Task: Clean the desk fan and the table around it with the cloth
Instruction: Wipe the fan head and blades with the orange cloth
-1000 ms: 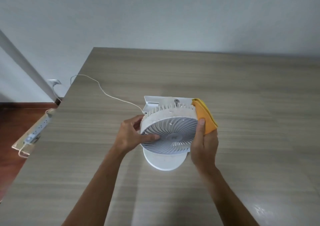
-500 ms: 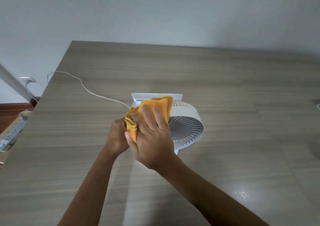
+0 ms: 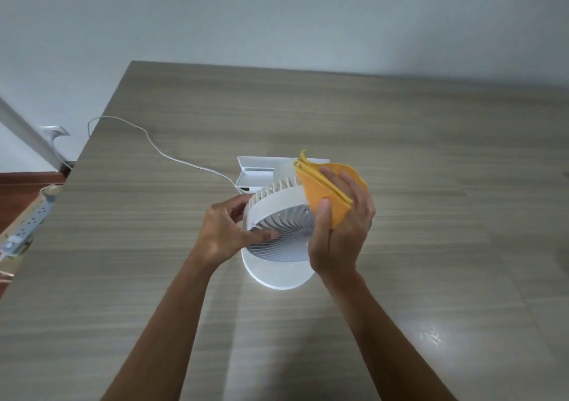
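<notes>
A white desk fan (image 3: 278, 212) stands on its round base (image 3: 277, 273) in the middle of the wooden table (image 3: 431, 185), its head tilted back with the grille facing up. My left hand (image 3: 228, 234) grips the fan's left rim, thumb on the grille. My right hand (image 3: 341, 228) presses a folded orange cloth (image 3: 323, 191) against the fan's upper right rim. A white box-shaped part (image 3: 258, 169) shows behind the fan head.
A white power cord (image 3: 160, 151) runs from the fan across the table and over its left edge to a wall plug (image 3: 54, 131). A power strip (image 3: 27, 225) lies on the floor at the left. A wall stands behind the table.
My right hand has swept the cloth from the fan's upper left side over to its upper right rim. The left hand still holds the fan's left side.
</notes>
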Tool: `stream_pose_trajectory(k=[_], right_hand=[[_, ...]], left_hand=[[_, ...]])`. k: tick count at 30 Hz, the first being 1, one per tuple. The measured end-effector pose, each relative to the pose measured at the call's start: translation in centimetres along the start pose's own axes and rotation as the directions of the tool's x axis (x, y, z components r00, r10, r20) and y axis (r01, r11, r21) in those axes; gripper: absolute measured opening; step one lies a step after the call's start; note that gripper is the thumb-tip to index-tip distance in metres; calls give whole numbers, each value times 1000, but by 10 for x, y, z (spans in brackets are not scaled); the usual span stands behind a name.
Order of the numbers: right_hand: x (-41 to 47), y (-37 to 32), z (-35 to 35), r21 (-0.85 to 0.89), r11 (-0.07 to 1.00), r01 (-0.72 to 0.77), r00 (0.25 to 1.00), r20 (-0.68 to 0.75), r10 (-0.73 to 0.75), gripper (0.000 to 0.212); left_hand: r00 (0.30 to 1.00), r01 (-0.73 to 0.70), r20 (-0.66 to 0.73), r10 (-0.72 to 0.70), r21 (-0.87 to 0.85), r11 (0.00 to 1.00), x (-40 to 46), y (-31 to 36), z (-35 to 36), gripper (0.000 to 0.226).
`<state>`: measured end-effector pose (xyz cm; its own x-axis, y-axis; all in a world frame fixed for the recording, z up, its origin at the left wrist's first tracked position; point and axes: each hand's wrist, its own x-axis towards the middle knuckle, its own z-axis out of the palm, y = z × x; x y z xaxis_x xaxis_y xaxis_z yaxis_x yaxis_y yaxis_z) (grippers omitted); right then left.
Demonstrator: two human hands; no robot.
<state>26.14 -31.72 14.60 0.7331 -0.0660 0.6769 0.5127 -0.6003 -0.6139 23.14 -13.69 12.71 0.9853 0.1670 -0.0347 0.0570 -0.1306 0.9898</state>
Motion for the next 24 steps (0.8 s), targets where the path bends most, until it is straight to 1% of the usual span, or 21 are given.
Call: stream_pose_trajectory(k=[1, 2, 3, 4, 5, 6, 7, 8, 9, 10, 12, 14, 15, 16, 17, 18, 19, 20, 21, 22, 24], right_hand=[[-4, 5, 1, 74, 986, -152, 986, -54, 156, 42], [-7, 10, 1, 178, 926, -333, 930, -100, 354, 44], [-8, 12, 1, 298, 814, -499, 824, -127, 551, 46], [-8, 12, 1, 404, 682, -610, 703, -122, 701, 46], [-9, 13, 0, 477, 571, -668, 604, -102, 791, 46], [-10, 15, -1, 509, 499, -701, 541, -74, 838, 46], [-10, 15, -4, 517, 464, -720, 517, -48, 855, 47], [-10, 13, -6, 513, 455, -728, 517, -27, 856, 46], [-11, 13, -8, 501, 464, -730, 533, -7, 846, 44], [-13, 14, -10, 483, 484, -730, 562, 20, 827, 42], [-18, 19, -11, 436, 568, -698, 664, 98, 741, 43], [-20, 19, -15, 414, 682, -603, 785, 156, 599, 56], [-17, 16, -18, 398, 753, -523, 849, 165, 502, 61], [-13, 11, -20, 344, 848, -404, 914, 180, 363, 64], [-8, 5, -22, 252, 936, -244, 958, 213, 193, 67], [-2, -1, -24, 143, 988, -54, 963, 269, 13, 72], [3, -5, -25, 51, 990, 129, 928, 345, -139, 75], [8, -7, -26, -9, 965, 263, 876, 421, -235, 76], [10, -4, -28, -34, 940, 340, 833, 475, -284, 75], [12, 0, -32, -30, 930, 365, 807, 508, -301, 73], [16, 11, -42, 40, 953, 301, 801, 532, -275, 67]], left_hand=[[1000, 8, -9, -8, 0, 1000, 0, 0, -1, 63], [1000, 17, -15, -17, -3, 1000, -1, -1, -2, 63], [1000, 24, -17, -24, -8, 1000, -1, -1, -4, 62], [999, 28, -15, -29, -9, 1000, -1, -1, -5, 62], [999, 32, -9, -32, -9, 999, -1, 0, -5, 62], [999, 32, -3, -32, 0, 999, 0, 2, -4, 63], [1000, 27, 0, -27, 11, 1000, 0, 3, -4, 64], [1000, 23, 2, -23, 22, 999, 0, 3, -4, 64], [1000, 27, 4, -27, 25, 999, 0, 3, -5, 65], [999, 34, 5, -34, 27, 999, -1, 2, -7, 65], [999, 46, 6, -46, 38, 998, -1, 2, -12, 67], [998, 56, 17, -57, 64, 996, -1, 3, -15, 69], [998, 56, 21, -57, 79, 995, 0, 4, -14, 69], [998, 53, 25, -56, 90, 994, 0, 5, -13, 69], [998, 52, 26, -54, 97, 994, 1, 6, -12, 69], [998, 49, 26, -52, 99, 994, 1, 7, -12, 69], [998, 47, 24, -50, 98, 994, 1, 7, -13, 69], [999, 47, 22, -49, 95, 994, 1, 6, -14, 69], [999, 48, 20, -50, 91, 995, 0, 5, -15, 69], [999, 47, 18, -49, 92, 995, -1, 5, -17, 69], [999, 41, 18, -43, 104, 994, -2, 4, -17, 71]])
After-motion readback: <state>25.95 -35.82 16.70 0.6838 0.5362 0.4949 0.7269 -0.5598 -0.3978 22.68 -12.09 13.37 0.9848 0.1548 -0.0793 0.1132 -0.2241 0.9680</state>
